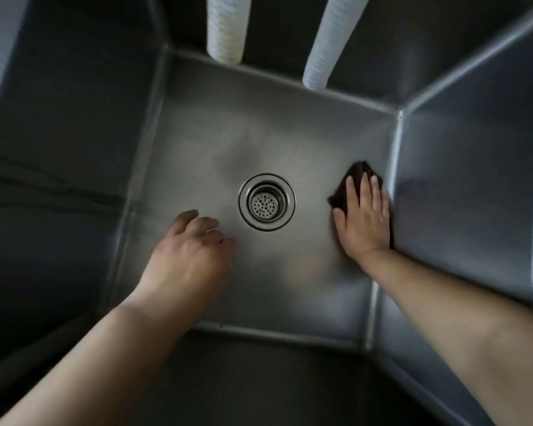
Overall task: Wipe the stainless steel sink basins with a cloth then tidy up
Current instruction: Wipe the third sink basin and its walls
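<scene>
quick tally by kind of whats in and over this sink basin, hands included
hoses: 2 (left hose, right hose)
cloth: 1
drain strainer: 1
hands: 2 (left hand, right hand)
total: 6

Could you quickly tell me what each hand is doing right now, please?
Left hand: loosely curled, holding nothing.
Right hand: fingers flat, pressing the dark cloth.

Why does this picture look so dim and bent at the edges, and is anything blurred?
Head view: light is low, the basin walls dark with soft sheen on the floor; the wide lens bows the walls outward; the right hand and cloth look slightly smeared; the drain strainer is sharp.
</scene>
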Demonstrator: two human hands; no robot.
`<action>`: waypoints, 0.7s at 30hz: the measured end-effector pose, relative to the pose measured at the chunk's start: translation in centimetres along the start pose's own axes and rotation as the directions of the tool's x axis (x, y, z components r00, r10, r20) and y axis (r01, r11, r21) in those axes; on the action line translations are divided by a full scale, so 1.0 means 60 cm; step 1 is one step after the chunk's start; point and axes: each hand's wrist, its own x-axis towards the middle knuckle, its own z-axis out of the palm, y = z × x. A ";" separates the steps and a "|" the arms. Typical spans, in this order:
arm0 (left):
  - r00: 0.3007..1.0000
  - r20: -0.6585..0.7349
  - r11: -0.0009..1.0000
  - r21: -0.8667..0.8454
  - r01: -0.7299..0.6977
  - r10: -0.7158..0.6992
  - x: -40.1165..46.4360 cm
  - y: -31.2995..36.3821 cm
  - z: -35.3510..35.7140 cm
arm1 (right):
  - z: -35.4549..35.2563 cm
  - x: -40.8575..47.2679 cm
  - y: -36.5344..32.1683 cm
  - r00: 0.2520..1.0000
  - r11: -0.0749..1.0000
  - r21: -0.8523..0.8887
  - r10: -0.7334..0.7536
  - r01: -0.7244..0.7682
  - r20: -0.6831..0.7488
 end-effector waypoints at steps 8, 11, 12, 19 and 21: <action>0.985 -0.159 0.986 0.162 -0.048 0.075 -0.072 -0.083 -0.085 | -0.007 -0.155 -0.154 0.902 0.921 0.025 -0.385 0.388 0.193; 0.957 -0.269 0.981 0.186 -0.056 0.105 -0.108 -0.131 -0.102 | -0.006 -0.146 -0.254 0.742 0.760 0.045 -0.644 0.648 0.188; 0.949 -0.295 0.980 0.193 -0.054 0.110 -0.119 -0.145 -0.105 | -0.005 -0.141 -0.290 0.668 0.685 0.082 -0.726 0.724 0.166; 0.956 -0.258 0.965 0.253 -0.074 0.141 -0.159 -0.195 -0.102 | 0.004 -0.134 -0.452 0.386 0.418 0.307 -0.908 0.855 0.161; 0.957 -0.255 0.969 0.236 -0.079 0.140 -0.161 -0.190 -0.099 | 0.001 -0.139 -0.430 0.315 0.362 0.313 -0.929 0.878 0.193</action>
